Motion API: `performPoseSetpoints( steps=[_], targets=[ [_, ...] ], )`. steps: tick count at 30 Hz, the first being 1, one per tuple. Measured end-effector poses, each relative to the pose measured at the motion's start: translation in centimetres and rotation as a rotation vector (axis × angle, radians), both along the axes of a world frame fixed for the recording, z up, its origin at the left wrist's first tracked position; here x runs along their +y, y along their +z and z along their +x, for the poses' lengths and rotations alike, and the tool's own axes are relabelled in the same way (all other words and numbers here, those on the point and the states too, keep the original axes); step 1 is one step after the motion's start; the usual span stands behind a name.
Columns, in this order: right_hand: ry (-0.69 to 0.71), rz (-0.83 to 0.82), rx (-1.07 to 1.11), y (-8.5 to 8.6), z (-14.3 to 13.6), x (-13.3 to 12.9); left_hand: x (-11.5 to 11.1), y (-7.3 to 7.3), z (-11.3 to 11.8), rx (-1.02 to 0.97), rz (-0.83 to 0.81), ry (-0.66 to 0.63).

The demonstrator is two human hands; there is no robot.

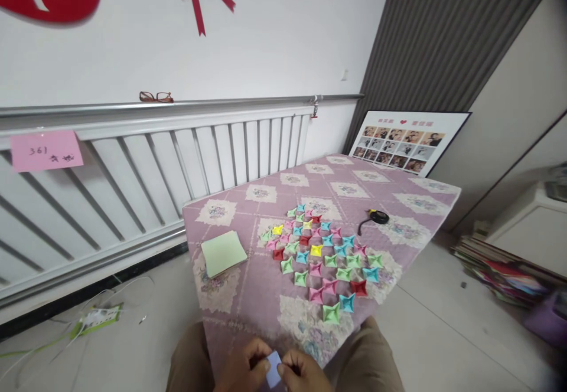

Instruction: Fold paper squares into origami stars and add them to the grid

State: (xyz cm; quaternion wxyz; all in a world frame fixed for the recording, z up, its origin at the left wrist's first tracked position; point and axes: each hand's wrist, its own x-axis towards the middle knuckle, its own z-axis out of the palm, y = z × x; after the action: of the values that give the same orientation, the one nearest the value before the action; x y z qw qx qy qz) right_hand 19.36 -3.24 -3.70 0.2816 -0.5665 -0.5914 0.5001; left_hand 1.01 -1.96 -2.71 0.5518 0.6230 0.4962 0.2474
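Note:
A small folded piece of blue paper (273,369) is pinched between my two hands at the table's near edge. My left hand (248,367) grips its left side with thumb and fingers. On the right side, my right hand (303,371) holds it the same way. Beyond the hands, several small folded paper shapes (316,251) in green, pink, blue, red and yellow are spread in rows on the patterned tablecloth (261,297). To the left lies a stack of square paper (224,254), pale green on top.
A black tape measure (378,217) lies on the table's right part. Behind stand a white radiator (221,156) and a framed photo board (403,141). Glasses (156,97) rest on the rail. Stacked papers (500,274) are on the floor at right.

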Motion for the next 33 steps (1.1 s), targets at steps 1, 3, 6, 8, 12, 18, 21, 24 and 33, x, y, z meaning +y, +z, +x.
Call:
performPoseSetpoints(
  steps=[1,3,6,8,12,18,21,24,33],
  targets=[
    [0.016,0.051,-0.086,0.3,-0.1,0.3,0.2,0.3,0.1,0.033,0.022,0.024],
    [0.022,0.152,-0.228,0.9,-0.4,0.8,0.8,0.8,0.4,0.134,0.059,0.033],
    [0.038,0.202,-0.28,1.6,-0.8,1.7,1.5,1.2,0.6,0.28,0.134,-0.012],
    [0.066,0.225,-0.306,1.9,-1.1,2.3,1.9,1.0,0.6,0.313,0.138,-0.011],
    [0.108,0.246,-0.372,2.0,-1.7,3.1,2.1,0.2,0.5,0.4,0.153,0.01],
    [0.145,0.266,-0.457,2.1,-2.3,3.4,0.9,0.5,0.4,0.491,0.242,0.066],
    [0.16,0.264,-0.484,2.1,-2.4,3.5,-0.4,0.5,0.1,0.553,0.368,0.055],
    [0.174,0.256,-0.502,2.0,-2.5,3.7,-2.1,-0.1,-0.3,0.628,0.484,-0.026],
    [0.243,0.239,-0.526,2.4,-2.8,4.6,-4.4,-2.7,-0.2,0.775,0.721,-0.038]
  ],
)
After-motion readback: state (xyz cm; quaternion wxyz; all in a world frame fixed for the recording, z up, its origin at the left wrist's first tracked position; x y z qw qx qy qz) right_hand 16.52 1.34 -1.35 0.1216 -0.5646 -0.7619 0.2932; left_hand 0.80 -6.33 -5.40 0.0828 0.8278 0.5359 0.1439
